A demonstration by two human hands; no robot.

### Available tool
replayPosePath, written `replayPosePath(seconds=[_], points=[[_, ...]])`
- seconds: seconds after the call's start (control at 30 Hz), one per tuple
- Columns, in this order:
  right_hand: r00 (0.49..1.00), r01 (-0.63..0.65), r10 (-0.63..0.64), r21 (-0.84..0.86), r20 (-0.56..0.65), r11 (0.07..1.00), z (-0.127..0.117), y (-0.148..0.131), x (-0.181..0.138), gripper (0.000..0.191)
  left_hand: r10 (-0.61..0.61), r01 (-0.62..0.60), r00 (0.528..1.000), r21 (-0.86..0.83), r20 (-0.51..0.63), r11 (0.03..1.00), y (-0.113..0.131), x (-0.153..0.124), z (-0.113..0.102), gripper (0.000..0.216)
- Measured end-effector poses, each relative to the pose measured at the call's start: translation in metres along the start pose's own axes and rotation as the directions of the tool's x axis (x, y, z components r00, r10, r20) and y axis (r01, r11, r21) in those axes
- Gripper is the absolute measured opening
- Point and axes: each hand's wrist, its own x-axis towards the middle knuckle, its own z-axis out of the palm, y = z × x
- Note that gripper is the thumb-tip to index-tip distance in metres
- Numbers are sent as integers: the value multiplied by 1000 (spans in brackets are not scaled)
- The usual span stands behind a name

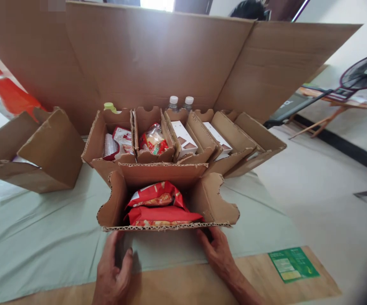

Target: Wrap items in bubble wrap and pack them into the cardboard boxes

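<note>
An open cardboard box [217,199] stands at the front, its cut wavy side walls facing up. Two red snack bags [164,215] lie inside it. Below its near left corner is my left hand [113,264], thumb and fingers apart. My right hand [217,250] is at the near right corner, fingers spread from the thumb. The fingertips of both hands are partly hidden by the box's near edge, and I cannot tell whether they touch it. Neither hand grips anything that I can see.
Behind stands a row of cardboard bins with snack packets [154,139] and white boxes [183,137]. White-capped bottles [173,101] stand by a tall cardboard screen [158,55]. Another carton [53,156] is at left, a green card [293,264] at right. A fan [366,70] is beyond.
</note>
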Motion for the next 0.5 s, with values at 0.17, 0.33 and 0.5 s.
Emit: replayPosePath(seconds=[0.17,0.33,0.5], points=[[998,-56,56,-25,5,998,-2,-1,0,34,68,-68,995,-9,75,998,-11,0,-2,44],[995,-102,103,-69,17,992,-2,4,2,41,101,-101,995,-14,8,995,-14,-5,9,43],[991,-136,135,-52,-9,989,0,-4,5,43,94,-95,995,-48,-13,994,-10,-9,16,48]])
